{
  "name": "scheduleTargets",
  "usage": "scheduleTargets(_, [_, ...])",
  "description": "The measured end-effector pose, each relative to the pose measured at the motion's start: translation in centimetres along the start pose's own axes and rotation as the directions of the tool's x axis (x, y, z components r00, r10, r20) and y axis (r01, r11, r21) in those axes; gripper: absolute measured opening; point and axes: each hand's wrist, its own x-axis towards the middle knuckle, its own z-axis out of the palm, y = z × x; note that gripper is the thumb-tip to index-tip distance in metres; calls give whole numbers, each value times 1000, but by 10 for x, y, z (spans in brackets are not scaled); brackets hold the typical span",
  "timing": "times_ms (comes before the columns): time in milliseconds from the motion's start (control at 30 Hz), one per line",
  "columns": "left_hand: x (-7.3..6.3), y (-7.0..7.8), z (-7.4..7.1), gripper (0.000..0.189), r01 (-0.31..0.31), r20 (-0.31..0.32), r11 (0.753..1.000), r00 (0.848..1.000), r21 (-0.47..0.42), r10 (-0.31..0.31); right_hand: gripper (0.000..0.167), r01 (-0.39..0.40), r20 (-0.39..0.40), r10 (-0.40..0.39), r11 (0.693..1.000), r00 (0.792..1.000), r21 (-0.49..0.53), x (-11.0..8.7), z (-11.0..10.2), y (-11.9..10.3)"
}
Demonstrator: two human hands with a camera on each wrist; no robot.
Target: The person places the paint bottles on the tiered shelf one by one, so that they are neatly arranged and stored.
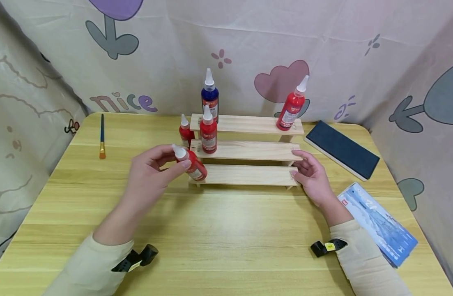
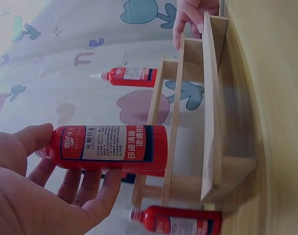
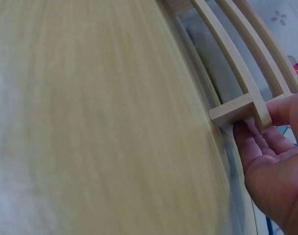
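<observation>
My left hand [image 1: 146, 172] holds a red squeeze bottle [image 1: 197, 167] between thumb and fingers, its white nozzle tilted toward the hand. The bottle's base overlaps the left end of the lowest step of a three-step wooden rack [image 1: 250, 176]. In the left wrist view, the held bottle's printed label [image 2: 107, 143] faces the camera. At the rack's other end my right hand [image 1: 316, 177] grips the step boards, thumb and fingers around the end in the right wrist view. A red bottle [image 1: 208, 135] stands on the middle step, with a blue bottle [image 1: 210, 96] behind it on the top step.
Another red bottle [image 1: 290, 111] stands at the top step's right end, and one more red bottle [image 1: 185, 132] is left of the rack. A paintbrush [image 1: 102, 137] lies far left. A dark rectangular block [image 1: 342, 150] and a blue-white box [image 1: 378, 222] lie on the right.
</observation>
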Motion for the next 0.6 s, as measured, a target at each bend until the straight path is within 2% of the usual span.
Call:
scheduleTargets(300, [12,2,23,31,-16,72,994,997,-106,24,60,-9,-3,9,1000,1000,-6,0,0,0])
scheduleTargets(600, [24,14,50,31,-23,112,992,993,-123,37,61,-5,-2,5,1000,1000,-1,0,0,0])
